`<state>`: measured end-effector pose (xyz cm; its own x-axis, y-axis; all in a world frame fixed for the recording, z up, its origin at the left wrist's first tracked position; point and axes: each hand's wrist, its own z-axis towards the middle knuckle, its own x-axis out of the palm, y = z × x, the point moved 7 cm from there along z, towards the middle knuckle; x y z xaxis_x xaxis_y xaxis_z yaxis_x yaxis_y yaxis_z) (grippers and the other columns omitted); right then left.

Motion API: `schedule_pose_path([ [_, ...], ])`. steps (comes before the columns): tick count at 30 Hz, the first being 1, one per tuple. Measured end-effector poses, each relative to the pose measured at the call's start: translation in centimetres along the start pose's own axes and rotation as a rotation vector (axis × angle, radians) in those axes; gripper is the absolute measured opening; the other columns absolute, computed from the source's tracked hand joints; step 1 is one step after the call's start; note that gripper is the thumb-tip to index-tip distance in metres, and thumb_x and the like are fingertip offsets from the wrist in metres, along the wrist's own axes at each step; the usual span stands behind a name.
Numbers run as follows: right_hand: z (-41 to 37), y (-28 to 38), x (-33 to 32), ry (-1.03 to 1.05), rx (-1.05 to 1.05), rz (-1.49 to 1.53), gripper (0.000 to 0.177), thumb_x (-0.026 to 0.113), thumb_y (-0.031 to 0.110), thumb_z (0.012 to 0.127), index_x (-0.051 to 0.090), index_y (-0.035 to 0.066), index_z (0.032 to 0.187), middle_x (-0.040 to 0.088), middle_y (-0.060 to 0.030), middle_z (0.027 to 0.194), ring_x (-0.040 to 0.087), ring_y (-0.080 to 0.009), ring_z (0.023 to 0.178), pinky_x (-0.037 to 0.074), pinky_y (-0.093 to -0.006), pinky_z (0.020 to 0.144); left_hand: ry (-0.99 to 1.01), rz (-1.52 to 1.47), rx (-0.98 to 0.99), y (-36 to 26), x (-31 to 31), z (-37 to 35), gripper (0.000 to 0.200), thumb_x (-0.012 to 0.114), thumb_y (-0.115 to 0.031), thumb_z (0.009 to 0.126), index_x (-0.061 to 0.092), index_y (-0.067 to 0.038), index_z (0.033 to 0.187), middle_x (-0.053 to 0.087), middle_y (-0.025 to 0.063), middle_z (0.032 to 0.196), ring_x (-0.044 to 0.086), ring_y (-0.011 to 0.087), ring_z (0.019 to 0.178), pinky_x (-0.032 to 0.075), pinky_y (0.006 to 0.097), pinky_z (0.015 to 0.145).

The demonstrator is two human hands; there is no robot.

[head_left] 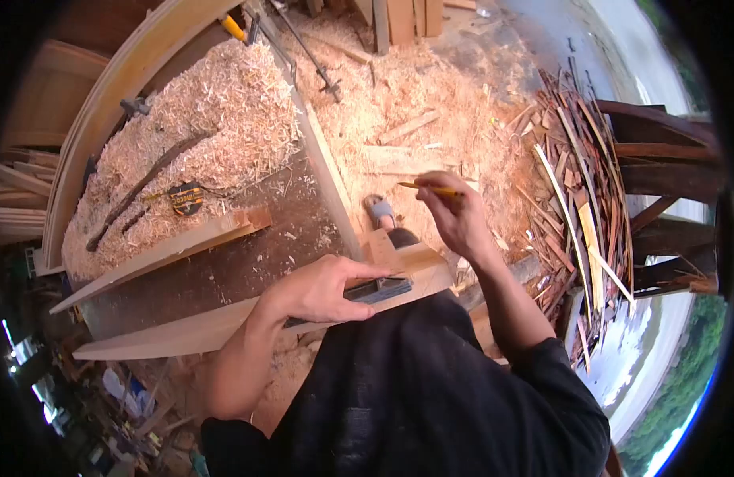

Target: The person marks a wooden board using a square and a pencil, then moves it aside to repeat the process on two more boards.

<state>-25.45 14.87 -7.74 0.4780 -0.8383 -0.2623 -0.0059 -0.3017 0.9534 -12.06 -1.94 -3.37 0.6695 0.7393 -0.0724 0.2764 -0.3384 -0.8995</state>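
Observation:
My left hand [323, 290] lies over a pale wooden plank [176, 330], its thumb and forefinger on either side of a dark, straight-edged tool [371, 291]. This tool rests along the plank near its right end. A short light wooden piece [380, 248] sticks out beyond it, away from my body. Raised to the right of the plank's end, my right hand [458, 219] grips a yellow pencil [434, 189], whose tip points left.
Behind the plank, a second board [164, 253] lies on the brown worktable [291, 226]. A heap of shavings [216, 103] carries a tape measure [186, 199]. Shavings and offcuts cover the floor, with a pile of wood strips [577, 199] at the right. A bar clamp [311, 56] stands beyond.

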Motion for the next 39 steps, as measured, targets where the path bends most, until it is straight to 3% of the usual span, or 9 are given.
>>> schedule_pose_path([
  [2, 2.0, -3.2, 0.4, 0.104, 0.093, 0.025, 0.026, 0.053, 0.02, 0.106, 0.062, -0.003, 0.116, 0.073, -0.0141, 0.101, 0.072, -0.02, 0.096, 0.058, -0.0309, 0.082, 0.04, -0.111, 0.013, 0.9, 0.8, 0.2, 0.067, 0.076, -0.025, 0.079, 0.058, -0.004, 0.14, 0.065, 0.023, 0.132, 0.065, 0.0337, 0.12, 0.048, 0.0383, 0.105],
  [6, 4.1, -6.6, 1.6, 0.244, 0.491, 0.331, 0.022, 0.056, 0.019, 0.104, 0.059, -0.001, 0.11, 0.071, -0.0127, 0.102, 0.072, -0.0197, 0.096, 0.058, -0.0306, 0.081, 0.063, -0.199, -0.046, 1.3, 1.0, 0.2, 0.07, 0.078, -0.019, 0.077, 0.056, -0.004, 0.142, 0.059, 0.0227, 0.141, 0.056, 0.0314, 0.133, 0.041, 0.0362, 0.113],
  [10, 3.6, -8.2, 3.4, 0.476, 0.475, 0.37, 0.017, 0.066, 0.014, 0.096, 0.061, 0.002, 0.107, 0.07, -0.0081, 0.095, 0.07, -0.0154, 0.086, 0.056, -0.0287, 0.077, 0.052, -0.255, -0.075, 1.5, 1.2, -0.1, 0.071, 0.079, -0.013, 0.077, 0.056, -0.005, 0.143, 0.052, 0.0222, 0.148, 0.048, 0.0298, 0.141, 0.036, 0.0355, 0.118],
  [17, -0.1, -7.2, 3.6, 0.631, 0.783, 0.383, 0.017, 0.069, 0.018, 0.096, 0.068, 0.001, 0.1, 0.071, -0.0047, 0.089, 0.067, -0.0111, 0.07, 0.055, -0.0255, 0.067, 0.041, -0.231, -0.053, 2.4, 1.6, -0.1, 0.072, 0.08, -0.015, 0.076, 0.055, -0.007, 0.144, 0.052, 0.024, 0.148, 0.046, 0.0352, 0.141, 0.036, 0.0395, 0.119],
  [18, -0.7, -7.4, 3.8, 0.658, 0.798, 0.384, 0.022, 0.07, 0.019, 0.096, 0.07, 0.0, 0.107, 0.072, -0.005, 0.092, 0.066, -0.0099, 0.067, 0.054, -0.0227, 0.062, 0.036, -0.233, -0.049, 2.3, 1.6, -0.1, 0.071, 0.079, -0.017, 0.077, 0.056, -0.005, 0.143, 0.052, 0.0255, 0.146, 0.047, 0.0367, 0.141, 0.036, 0.0399, 0.118],
  [21, -2.2, -6.9, 4.4, 0.655, 0.839, 0.43, 0.024, 0.073, 0.025, 0.095, 0.068, 0.002, 0.095, 0.069, -0.0037, 0.08, 0.064, -0.0093, 0.064, 0.052, -0.0225, 0.061, 0.036, -0.234, -0.041, 2.2, 1.5, 0.0, 0.07, 0.079, -0.022, 0.077, 0.057, -0.002, 0.141, 0.053, 0.0288, 0.143, 0.047, 0.0398, 0.139, 0.037, 0.0407, 0.117],
  [28, -3.5, -6.6, 5.1, 0.714, 0.876, 0.457, 0.023, 0.071, 0.028, 0.097, 0.07, 0.005, 0.099, 0.065, 0.0027, 0.074, 0.059, -0.0047, 0.06, 0.046, -0.0202, 0.054, 0.037, -0.256, -0.038, 2.1, 1.7, 0.2, 0.069, 0.078, -0.022, 0.077, 0.058, -0.002, 0.14, 0.056, 0.0297, 0.139, 0.052, 0.0391, 0.135, 0.04, 0.0398, 0.115],
  [38, -3.8, -4.4, 5.2, 0.756, 0.812, 0.423, 0.017, 0.071, 0.02, 0.096, 0.07, 0.004, 0.1, 0.064, 0.003, 0.074, 0.059, -0.0052, 0.062, 0.046, -0.0219, 0.056, 0.047, -0.274, -0.032, 2.2, 1.8, 0.3, 0.069, 0.078, -0.02, 0.076, 0.058, -0.001, 0.139, 0.056, 0.0296, 0.14, 0.054, 0.0374, 0.133, 0.04, 0.0378, 0.114],
  [39, -3.6, -4.6, 5.2, 0.762, 0.775, 0.366, 0.017, 0.07, 0.018, 0.096, 0.07, 0.003, 0.105, 0.065, 0.0027, 0.076, 0.059, -0.0049, 0.063, 0.047, -0.0218, 0.056, 0.049, -0.281, -0.036, 2.2, 1.8, 0.3, 0.069, 0.078, -0.02, 0.076, 0.058, -0.001, 0.139, 0.056, 0.0296, 0.14, 0.054, 0.0373, 0.133, 0.04, 0.0377, 0.114],
])
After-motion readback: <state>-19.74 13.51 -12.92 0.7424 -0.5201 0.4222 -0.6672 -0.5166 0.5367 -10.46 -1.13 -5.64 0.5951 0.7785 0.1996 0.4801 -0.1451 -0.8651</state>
